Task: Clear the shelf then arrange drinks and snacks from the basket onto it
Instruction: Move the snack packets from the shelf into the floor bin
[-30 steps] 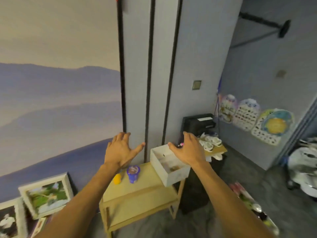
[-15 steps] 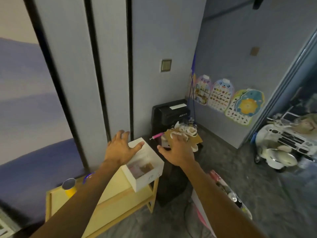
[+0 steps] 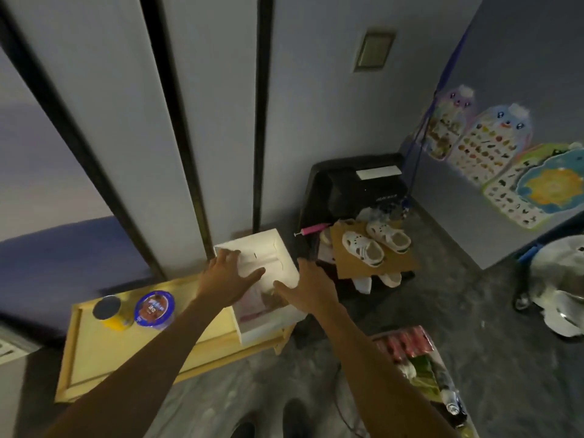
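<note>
A low yellow wooden shelf (image 3: 94,349) stands against the wall. On its right end sits an open white box (image 3: 268,324) with some pinkish contents inside. My left hand (image 3: 226,279) hovers over the box's left side, fingers spread and straight. My right hand (image 3: 308,289) is over the box's right rim, fingers extended, thumb pointing into the box. On the shelf's left part stand a yellow can with a dark lid (image 3: 110,312) and a blue-lidded cup (image 3: 154,309). A basket of drinks and snacks (image 3: 420,365) lies on the floor at the lower right.
A black box-like appliance (image 3: 357,191) stands in the corner, with white children's sandals (image 3: 363,248) on cardboard in front of it. Posters hang on the right wall. A white ride-on toy (image 3: 559,286) is at the far right. My shoes show at the bottom edge.
The view swung right and tilted down. Both hands dropped lower and closed in over the white box; the right hand came back from near the sandals to the box's right rim.
</note>
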Available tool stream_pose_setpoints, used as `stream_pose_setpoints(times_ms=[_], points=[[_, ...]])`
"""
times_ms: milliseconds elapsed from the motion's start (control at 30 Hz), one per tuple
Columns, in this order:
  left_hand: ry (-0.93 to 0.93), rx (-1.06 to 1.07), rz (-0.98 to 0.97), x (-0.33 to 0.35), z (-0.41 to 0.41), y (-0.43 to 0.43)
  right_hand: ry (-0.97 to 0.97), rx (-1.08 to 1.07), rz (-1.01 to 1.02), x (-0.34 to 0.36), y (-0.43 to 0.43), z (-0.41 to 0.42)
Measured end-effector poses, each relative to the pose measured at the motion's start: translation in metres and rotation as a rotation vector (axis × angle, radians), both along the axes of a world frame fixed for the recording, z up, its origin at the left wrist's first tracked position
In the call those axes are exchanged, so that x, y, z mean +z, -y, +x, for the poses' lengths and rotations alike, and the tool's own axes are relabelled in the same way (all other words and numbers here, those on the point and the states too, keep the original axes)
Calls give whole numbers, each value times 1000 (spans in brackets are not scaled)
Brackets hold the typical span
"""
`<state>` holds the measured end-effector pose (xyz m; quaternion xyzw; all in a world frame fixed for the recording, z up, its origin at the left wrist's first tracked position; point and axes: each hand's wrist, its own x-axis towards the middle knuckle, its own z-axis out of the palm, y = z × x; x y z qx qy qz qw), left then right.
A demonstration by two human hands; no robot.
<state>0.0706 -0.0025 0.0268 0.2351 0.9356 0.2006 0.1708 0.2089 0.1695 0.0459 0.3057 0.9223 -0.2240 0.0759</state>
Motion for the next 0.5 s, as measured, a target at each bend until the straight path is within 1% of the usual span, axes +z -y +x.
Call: stream_pose_setpoints(times_ms=[133, 200, 267, 367, 467, 500], points=[[157, 182, 11, -65, 0, -20, 92, 90, -106, -54, -23, -29], [227, 243, -14, -71, 11, -32, 122, 109, -146, -71, -32, -41], [237, 304, -26, -79, 15, -47, 141, 137, -172, -92, -40, -53], [300, 378, -2, -100, 12, -67, 167, 176, -175, -128, -50, -69], [406, 454, 52, -134, 5, -81, 196, 265, -142, -161, -53, -83], [445, 484, 59, -155, 1, -83, 197, 296, -136, -170, -52, -88]])
